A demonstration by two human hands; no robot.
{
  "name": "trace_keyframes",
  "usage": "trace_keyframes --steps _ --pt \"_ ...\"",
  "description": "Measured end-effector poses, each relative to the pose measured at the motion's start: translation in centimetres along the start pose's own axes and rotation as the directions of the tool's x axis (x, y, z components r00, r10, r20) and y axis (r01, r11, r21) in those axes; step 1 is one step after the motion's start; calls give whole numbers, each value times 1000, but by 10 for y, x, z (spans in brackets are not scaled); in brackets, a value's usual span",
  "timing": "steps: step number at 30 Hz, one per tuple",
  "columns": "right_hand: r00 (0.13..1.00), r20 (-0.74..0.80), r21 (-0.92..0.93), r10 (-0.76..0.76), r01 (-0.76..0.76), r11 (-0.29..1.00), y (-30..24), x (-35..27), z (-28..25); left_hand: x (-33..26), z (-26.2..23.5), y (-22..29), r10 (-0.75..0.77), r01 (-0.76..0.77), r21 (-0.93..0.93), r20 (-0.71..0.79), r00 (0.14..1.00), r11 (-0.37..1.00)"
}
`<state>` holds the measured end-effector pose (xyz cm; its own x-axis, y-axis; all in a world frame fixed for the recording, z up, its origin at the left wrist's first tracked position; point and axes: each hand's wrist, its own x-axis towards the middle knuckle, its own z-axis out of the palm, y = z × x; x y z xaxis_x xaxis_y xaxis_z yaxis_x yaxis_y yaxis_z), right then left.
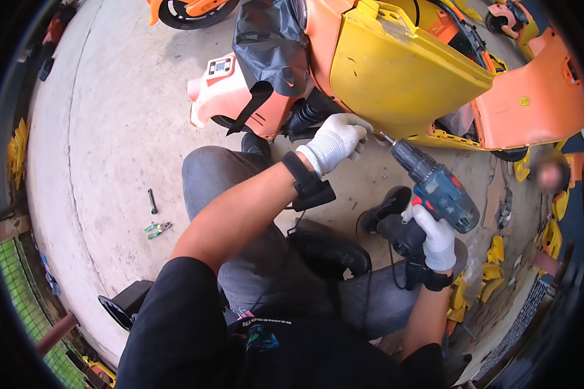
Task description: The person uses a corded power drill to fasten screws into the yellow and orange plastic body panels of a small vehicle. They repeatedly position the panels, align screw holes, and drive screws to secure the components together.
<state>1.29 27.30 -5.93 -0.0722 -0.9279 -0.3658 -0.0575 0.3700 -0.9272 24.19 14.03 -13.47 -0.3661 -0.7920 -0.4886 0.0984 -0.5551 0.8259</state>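
Observation:
My right hand [433,236], in a white glove, grips the handle of a dark blue cordless drill [441,194] with a black chuck. The drill's bit points up and left, its tip close to the lower edge of a yellow body panel [402,71] on an orange scooter [321,45]. My left hand [336,142], also gloved in white, is closed just left of the bit tip, by the panel's lower edge. Whatever its fingers may hold is too small or hidden to make out.
Left of my knee, pliers [157,229] and a black-handled tool [152,201] lie on the concrete floor [117,129]. A black bag [269,39] covers part of the scooter's front. Yellow panel pieces [493,272] are piled at right. Another person [551,174] appears at far right.

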Motion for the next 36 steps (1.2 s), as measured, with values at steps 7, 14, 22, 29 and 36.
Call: trace_keyframes --steps 7,14,22,29,36 --pt "999 -33 99 37 -34 995 27 24 -14 -2 -21 -7 -51 25 -223 -111 992 975" --pt "969 -172 217 177 -138 966 48 37 -32 -7 -26 -1 148 -55 269 -341 928 962" --pt "969 -126 243 213 -178 954 61 33 -33 10 -41 -13 435 -149 595 -372 820 790" --pt "981 -86 220 176 -154 963 71 32 -34 21 -44 -18 463 -192 541 -425 778 819" --pt "963 -135 285 232 -187 940 72 32 -36 13 -40 -13 440 -186 524 -416 796 831"
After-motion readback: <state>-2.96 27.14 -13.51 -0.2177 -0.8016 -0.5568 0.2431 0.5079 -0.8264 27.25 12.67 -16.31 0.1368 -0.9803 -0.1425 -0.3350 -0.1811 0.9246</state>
